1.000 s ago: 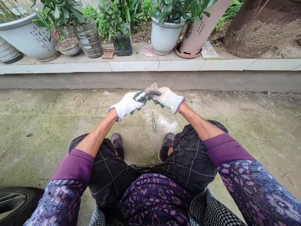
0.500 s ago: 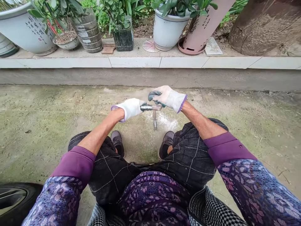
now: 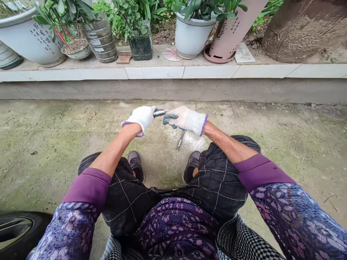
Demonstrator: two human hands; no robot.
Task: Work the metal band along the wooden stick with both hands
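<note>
White cloth covers the left hand (image 3: 141, 117), and its gloved fingers are closed round one end of a silver ridged rod (image 3: 159, 112) — coiled or threaded, I cannot tell which. The rod is up off the concrete ground (image 3: 81, 124), between the two hands, its free end toward the right. The right hand (image 3: 183, 119), in a paler pinkish glove with dark-coated fingertips, sits just beside that end with its fingers curled inward; whether it pinches the tip or merely hangs near it, I cannot tell from here.

Half a second ago the rod was lower and farther right, its pale end showing plainly under the right hand. Now it is higher and to the left, and the right hand has come left and down, so that end is mostly lost to sight. To my eye the handling of this piece is still going on, with the left hand as its steady holder.

Below the right hand, a second rod (image 3: 180, 141) shows at a fresh slant — why, I cannot say — beside a patch of white powder (image 3: 195, 143). Beyond, a white flowerpot (image 3: 191, 40) stands on the tiled ledge (image 3: 154, 73).
</note>
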